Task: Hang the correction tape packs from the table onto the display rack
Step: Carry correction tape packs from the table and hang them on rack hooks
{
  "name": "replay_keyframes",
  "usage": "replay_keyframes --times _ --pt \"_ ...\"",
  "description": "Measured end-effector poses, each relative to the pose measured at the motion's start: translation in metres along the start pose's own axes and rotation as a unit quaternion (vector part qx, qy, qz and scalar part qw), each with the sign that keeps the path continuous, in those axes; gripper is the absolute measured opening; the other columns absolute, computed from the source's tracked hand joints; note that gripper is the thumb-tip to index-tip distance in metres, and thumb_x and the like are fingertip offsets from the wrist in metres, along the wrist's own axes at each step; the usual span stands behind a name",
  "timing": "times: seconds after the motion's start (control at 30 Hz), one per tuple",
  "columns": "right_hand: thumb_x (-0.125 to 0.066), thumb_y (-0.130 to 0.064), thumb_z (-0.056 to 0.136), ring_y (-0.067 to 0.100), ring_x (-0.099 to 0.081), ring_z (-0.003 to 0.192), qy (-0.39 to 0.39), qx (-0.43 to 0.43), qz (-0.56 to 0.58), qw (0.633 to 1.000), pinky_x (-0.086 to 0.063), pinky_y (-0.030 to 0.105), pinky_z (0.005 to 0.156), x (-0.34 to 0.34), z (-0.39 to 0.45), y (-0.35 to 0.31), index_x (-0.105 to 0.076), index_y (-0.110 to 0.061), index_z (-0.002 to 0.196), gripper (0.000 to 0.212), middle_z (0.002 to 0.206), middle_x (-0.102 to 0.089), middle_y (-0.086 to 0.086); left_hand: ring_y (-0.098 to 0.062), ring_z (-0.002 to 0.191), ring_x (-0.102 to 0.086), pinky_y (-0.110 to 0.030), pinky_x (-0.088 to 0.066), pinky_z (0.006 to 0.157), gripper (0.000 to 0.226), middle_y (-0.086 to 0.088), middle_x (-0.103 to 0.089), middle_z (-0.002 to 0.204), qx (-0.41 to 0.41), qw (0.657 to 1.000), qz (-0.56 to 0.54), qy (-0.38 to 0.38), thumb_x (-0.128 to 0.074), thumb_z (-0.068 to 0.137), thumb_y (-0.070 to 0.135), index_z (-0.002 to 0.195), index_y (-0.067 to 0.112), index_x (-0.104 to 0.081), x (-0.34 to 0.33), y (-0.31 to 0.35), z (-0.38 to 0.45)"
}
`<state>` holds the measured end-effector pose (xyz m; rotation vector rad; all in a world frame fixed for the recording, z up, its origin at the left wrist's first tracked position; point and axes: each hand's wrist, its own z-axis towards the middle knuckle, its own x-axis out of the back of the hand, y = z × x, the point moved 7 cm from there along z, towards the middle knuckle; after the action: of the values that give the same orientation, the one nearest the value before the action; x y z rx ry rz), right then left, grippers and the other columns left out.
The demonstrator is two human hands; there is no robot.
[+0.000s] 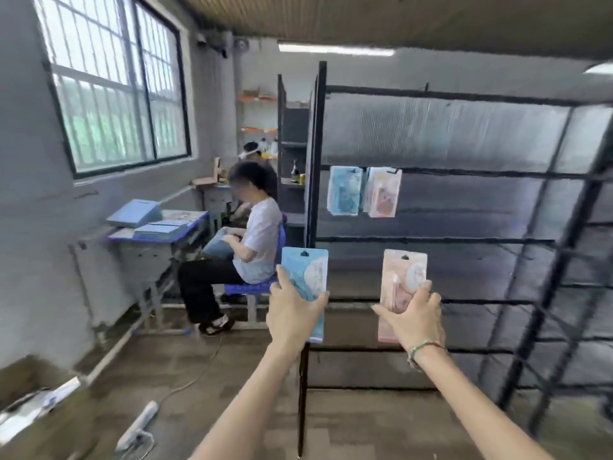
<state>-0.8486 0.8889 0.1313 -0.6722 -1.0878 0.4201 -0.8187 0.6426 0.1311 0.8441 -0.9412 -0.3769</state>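
Left hand point(292, 313) gripping blue pack point(306, 277), right hand point(414, 318) gripping pink pack point(399, 287), fingers clamped, before display rack point(431, 240).

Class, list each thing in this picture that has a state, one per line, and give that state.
Blue correction tape pack in the left hand: held upright, not yet hung.
Pink correction tape pack in the right hand: held upright, not yet hung.
Blue pack on the black metal display rack: hanging.
Pink pack on the rack: hanging beside it.
Left hand: gripping.
Right hand: gripping.
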Motion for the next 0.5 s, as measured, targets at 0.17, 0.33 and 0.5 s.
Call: replay_keyframes --times 0.17,0.33,0.5 --pt "-0.079 -0.051 0.068 0.035 -0.040 0.124 0.031 -0.017 -0.022 0.999 -0.045 0.045 0.088 0.041 0.069 0.051 -0.007 -0.005 0.149 0.117 0.133 -0.034 0.016 -0.030 0.119 -0.050 -0.042 -0.045 0.090 0.108 -0.011 -0.042 0.133 -0.014 1.000 -0.004 -0.011 -0.066 0.079 0.058 0.153 0.016 -0.001 -0.073 0.059 0.022" --pt "-0.079 -0.052 0.067 0.033 -0.043 0.119 0.031 -0.019 -0.022 0.999 -0.047 0.043 0.080 0.038 0.119 0.067 -0.013 -0.009 0.145 0.111 0.126 -0.037 0.013 -0.026 0.118 -0.049 -0.042 -0.046 0.089 0.108 -0.009 -0.043 0.131 -0.023 1.000 -0.009 0.000 -0.068 0.078 0.057 0.153 0.017 -0.002 -0.113 0.086 0.056" --pt "-0.077 -0.053 0.069 0.031 -0.041 0.119 0.026 0.012 -0.032 0.999 -0.047 0.041 0.076 0.021 0.165 0.056 -0.013 -0.009 0.145 0.108 0.127 -0.036 0.012 -0.028 0.116 -0.049 -0.045 -0.048 0.089 0.109 -0.011 -0.042 0.131 -0.022 1.000 -0.007 0.020 -0.068 0.077 0.059 0.154 0.016 -0.003 -0.139 0.096 0.099"
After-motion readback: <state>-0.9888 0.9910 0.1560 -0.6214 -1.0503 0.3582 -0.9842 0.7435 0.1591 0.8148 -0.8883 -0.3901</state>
